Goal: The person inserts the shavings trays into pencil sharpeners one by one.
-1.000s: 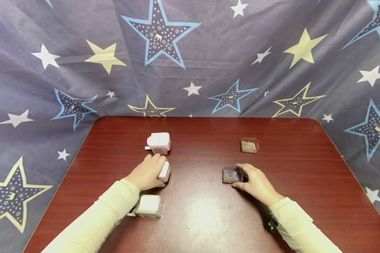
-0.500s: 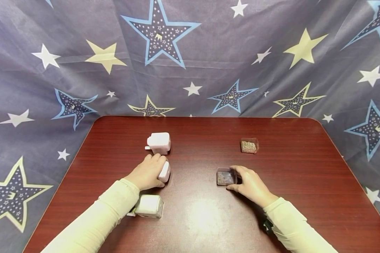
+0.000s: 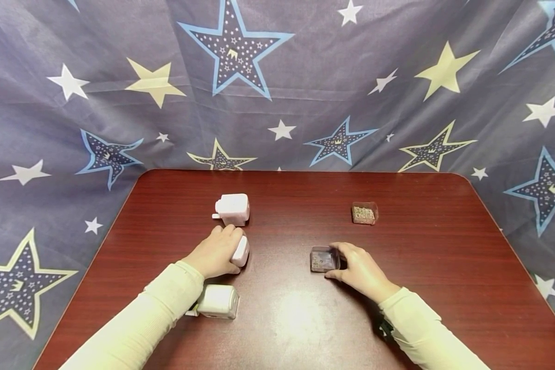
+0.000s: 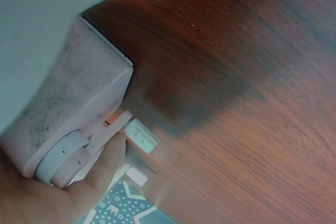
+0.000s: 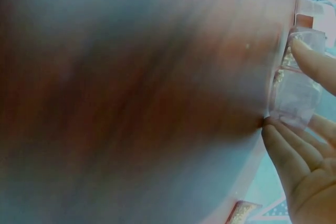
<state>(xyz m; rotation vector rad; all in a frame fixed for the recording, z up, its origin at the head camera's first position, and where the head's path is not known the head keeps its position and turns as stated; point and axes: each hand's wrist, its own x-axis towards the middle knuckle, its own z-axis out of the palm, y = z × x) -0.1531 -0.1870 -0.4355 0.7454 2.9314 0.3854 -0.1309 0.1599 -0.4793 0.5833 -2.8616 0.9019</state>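
My left hand (image 3: 217, 251) grips the middle one of three crank pencil sharpeners (image 3: 241, 252) on the left half of the table. In the left wrist view, this pale pink sharpener (image 4: 79, 87) has smudged sides, and the fingers lie beside its crank (image 4: 143, 136). My right hand (image 3: 358, 267) holds a small clear shavings drawer (image 3: 324, 260) between thumb and fingers, to the right of the sharpener and apart from it. A few bits of shavings show in the drawer; in the right wrist view its clear wall (image 5: 296, 95) sits between thumb and fingertips.
A pinkish-white sharpener (image 3: 233, 208) stands beyond my left hand, and a whitish one (image 3: 218, 301) stands nearer, beside my left sleeve. Another clear drawer (image 3: 364, 214), filled with shavings, lies at the far right. A star-patterned cloth (image 3: 277, 92) hangs behind the reddish-brown table (image 3: 287, 205).
My right hand has moved left with the shavings drawer, closer to the middle sharpener. My left hand and the sharpeners have stayed where they were.
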